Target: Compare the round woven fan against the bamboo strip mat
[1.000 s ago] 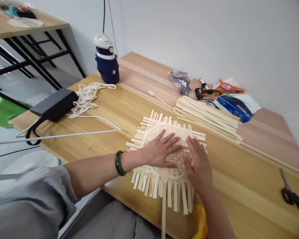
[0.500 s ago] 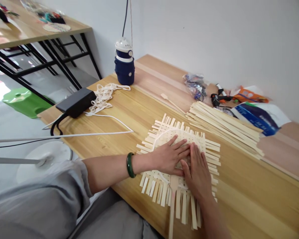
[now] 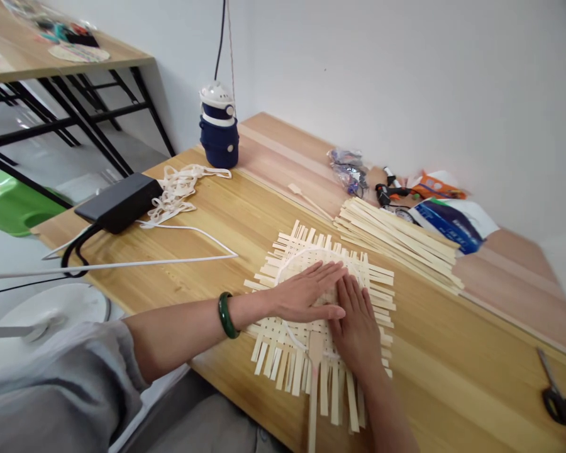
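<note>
A woven mat of pale bamboo strips (image 3: 292, 314) lies on the wooden table, its loose strip ends sticking out all round. A white ring-shaped band (image 3: 287, 261) rests on the weave, and a flat wooden handle (image 3: 314, 371) runs from it toward me. My left hand (image 3: 309, 290) is over the middle of the mat, fingers stretched out, thumb apart. Flat on the right part of the weave is my right hand (image 3: 358, 321), fingers straight. The left fingertips meet the right fingers. Neither hand grips anything, and both cover part of the weave.
Loose bamboo strips (image 3: 400, 239) are piled behind the mat. Scissors (image 3: 559, 393) lie at the right edge. Farther left are a black power adapter (image 3: 120, 201), tangled white cord (image 3: 177, 192) and a blue-white lantern-like device (image 3: 219, 129). Plastic packets (image 3: 448, 223) sit near the wall.
My left hand has turned partly on edge, its fingers drawn closer together. My right hand stays on the mat. The view has swung right, bringing the scissors into sight.
</note>
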`<state>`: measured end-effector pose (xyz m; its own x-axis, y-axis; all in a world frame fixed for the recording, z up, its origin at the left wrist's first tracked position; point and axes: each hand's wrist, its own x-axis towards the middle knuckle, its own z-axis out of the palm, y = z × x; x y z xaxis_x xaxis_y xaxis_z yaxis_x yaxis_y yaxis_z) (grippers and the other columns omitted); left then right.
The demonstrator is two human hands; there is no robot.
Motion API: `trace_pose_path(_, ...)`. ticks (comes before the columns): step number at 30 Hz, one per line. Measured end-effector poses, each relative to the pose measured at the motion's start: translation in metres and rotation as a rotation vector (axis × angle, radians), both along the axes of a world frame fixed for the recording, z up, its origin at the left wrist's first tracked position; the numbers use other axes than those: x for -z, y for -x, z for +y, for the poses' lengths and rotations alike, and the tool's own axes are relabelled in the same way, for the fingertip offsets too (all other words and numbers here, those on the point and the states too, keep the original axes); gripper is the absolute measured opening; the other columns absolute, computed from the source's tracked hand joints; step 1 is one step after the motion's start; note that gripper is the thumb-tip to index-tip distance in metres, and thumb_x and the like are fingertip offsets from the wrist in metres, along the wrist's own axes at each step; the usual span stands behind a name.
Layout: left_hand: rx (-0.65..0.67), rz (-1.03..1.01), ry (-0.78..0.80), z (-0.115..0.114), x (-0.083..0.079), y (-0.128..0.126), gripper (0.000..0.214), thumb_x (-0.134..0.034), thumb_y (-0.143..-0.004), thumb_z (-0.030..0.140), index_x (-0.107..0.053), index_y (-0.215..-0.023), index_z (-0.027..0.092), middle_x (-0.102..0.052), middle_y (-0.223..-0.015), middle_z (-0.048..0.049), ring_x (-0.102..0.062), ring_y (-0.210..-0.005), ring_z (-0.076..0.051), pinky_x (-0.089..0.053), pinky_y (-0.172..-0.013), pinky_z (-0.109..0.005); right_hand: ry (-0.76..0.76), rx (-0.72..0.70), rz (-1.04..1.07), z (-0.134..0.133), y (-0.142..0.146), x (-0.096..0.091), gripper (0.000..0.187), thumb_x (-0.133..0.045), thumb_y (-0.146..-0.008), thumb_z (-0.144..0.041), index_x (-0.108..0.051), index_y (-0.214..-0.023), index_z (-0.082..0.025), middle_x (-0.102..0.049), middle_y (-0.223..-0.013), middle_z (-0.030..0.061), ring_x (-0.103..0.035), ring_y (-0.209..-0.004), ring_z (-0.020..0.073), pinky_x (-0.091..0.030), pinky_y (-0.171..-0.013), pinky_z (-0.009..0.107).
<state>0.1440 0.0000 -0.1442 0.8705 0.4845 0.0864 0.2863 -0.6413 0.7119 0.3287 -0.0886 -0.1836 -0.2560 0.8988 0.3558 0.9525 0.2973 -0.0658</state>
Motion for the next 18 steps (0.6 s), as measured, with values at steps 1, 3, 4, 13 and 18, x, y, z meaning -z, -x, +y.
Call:
trace_pose_path(1,-0.013,-0.038,0.052,0.001,0.0,0.002,0.081,-0.028,-0.098,0.063,-0.01,-0.157,0.009,-0.01,-0.164,-0.0108,-0.005,-0.152,-0.017,-0.005,-0.126,-0.038,-0.005,0.008,0.003,0.0,0.0,0.0,0.063,-0.028,-0.104,-0.038,-0.003,-0.159,-0.018,-0.03,-0.156,0.0119,-0.026,-0.146,0.0253,-0.028,-0.118,0.05)
trace_pose_path(3,-0.055,-0.115,0.162,0.003,0.0,0.005,0.079,-0.022,-0.099,0.063,-0.007,-0.157,0.012,-0.01,-0.164,-0.0079,-0.009,-0.152,-0.015,-0.01,-0.126,-0.035,-0.001,0.033,0.003,-0.001,0.001,-0.001,0.064,-0.031,-0.104,-0.039,-0.004,-0.159,-0.019,-0.03,-0.156,0.0115,-0.028,-0.146,0.0254,-0.028,-0.118,0.05)
trace_pose_path(4,-0.079,-0.15,0.212,0.005,0.001,0.007,0.077,-0.019,-0.099,0.062,-0.006,-0.158,0.013,-0.01,-0.164,-0.0066,-0.01,-0.152,-0.014,-0.013,-0.126,-0.034,0.003,0.044,0.003,-0.001,0.002,-0.001,0.064,-0.032,-0.104,-0.039,-0.004,-0.159,-0.019,-0.031,-0.156,0.0113,-0.029,-0.145,0.0255,-0.028,-0.118,0.05)
trace_pose_path(13,-0.121,-0.328,0.483,0.017,0.012,0.003,0.065,0.005,-0.101,0.044,-0.018,-0.157,0.019,-0.019,-0.163,-0.0014,-0.019,-0.15,-0.013,-0.025,-0.123,-0.036,0.025,0.064,0.019,0.001,0.001,0.003,0.061,-0.029,-0.104,-0.039,-0.012,-0.158,-0.018,-0.031,-0.156,0.0102,-0.028,-0.146,0.024,-0.027,-0.119,0.049)
trace_pose_path(18,-0.058,-0.301,0.561,0.018,0.006,0.0,0.068,0.007,-0.101,0.038,-0.027,-0.154,0.014,-0.028,-0.16,-0.0025,-0.025,-0.149,-0.013,-0.027,-0.123,-0.035,0.064,0.086,0.046,0.001,0.001,0.003,0.058,-0.026,-0.104,-0.042,-0.026,-0.154,-0.014,-0.032,-0.155,0.0105,-0.027,-0.146,0.0223,-0.023,-0.121,0.047)
